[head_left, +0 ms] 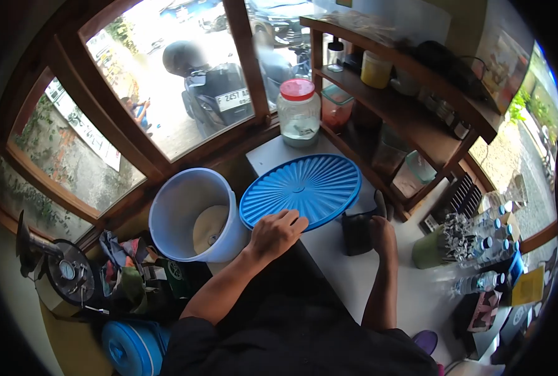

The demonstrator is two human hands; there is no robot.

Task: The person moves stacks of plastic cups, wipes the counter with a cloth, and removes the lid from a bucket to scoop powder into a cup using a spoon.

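Observation:
My left hand (278,237) grips the near edge of a large round blue lid (301,188) with radial ridges, its fingers curled over the rim. The lid is tilted above the white counter. Just left of it stands a pale blue bucket (166,216), uncovered, with a light-coloured substance at the bottom. My right hand (382,235) is closed at the side of a small black container (358,233) right of the lid; its fingers are partly hidden. Behind the lid, a clear jar with a red top (298,89) stands by the window.
A wooden shelf (410,119) with jars and boxes rises at the back right. Water bottles (479,283) and a green container of wrapped utensils (428,249) stand on the right. At the left are a metal scale-like device (69,271) and crumpled cloths or bags (128,269).

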